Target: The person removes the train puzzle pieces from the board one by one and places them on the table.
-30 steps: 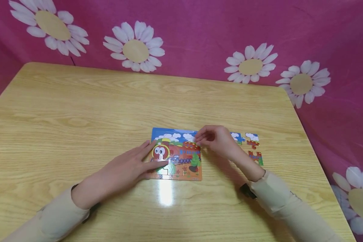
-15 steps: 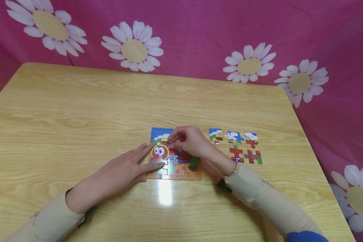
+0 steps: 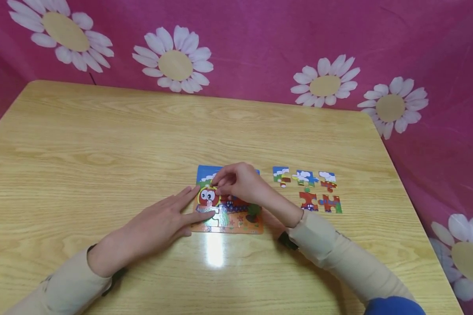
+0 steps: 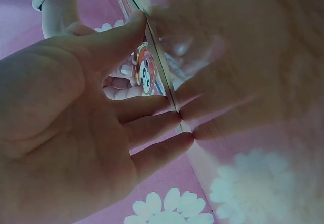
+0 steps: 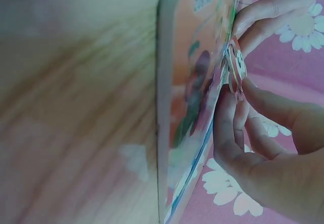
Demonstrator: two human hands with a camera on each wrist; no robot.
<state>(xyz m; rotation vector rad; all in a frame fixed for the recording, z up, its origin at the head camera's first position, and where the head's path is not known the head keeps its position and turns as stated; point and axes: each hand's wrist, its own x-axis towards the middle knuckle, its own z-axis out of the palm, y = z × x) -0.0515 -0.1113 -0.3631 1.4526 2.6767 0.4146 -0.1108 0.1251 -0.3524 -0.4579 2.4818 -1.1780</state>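
A jigsaw puzzle board (image 3: pixel 256 229) with a cartoon train picture lies on the table. My right hand (image 3: pixel 244 186) reaches over its upper part. Thumb and fingertips pinch the right side of a puzzle piece (image 3: pixel 206 197) printed with a red face and big white eyes. In the right wrist view that piece (image 5: pixel 239 62) stands tilted up from the board between thumb and fingers. My left hand (image 3: pixel 153 225) rests at the board's left side with fingers fairly straight, the thumb lying over the lower left of the picture. In the left wrist view its fingertips touch down along the board's edge.
Several loose puzzle pieces lie right of the board, among them a cloud piece (image 3: pixel 305 177) and a red piece (image 3: pixel 308 201). The wooden table (image 3: pixel 122 140) meets a pink flowered cloth (image 3: pixel 252 52) at the back.
My right hand has moved left from the board's upper right corner to the face piece, uncovering loose pieces on the right. The left hand stays nearly still.
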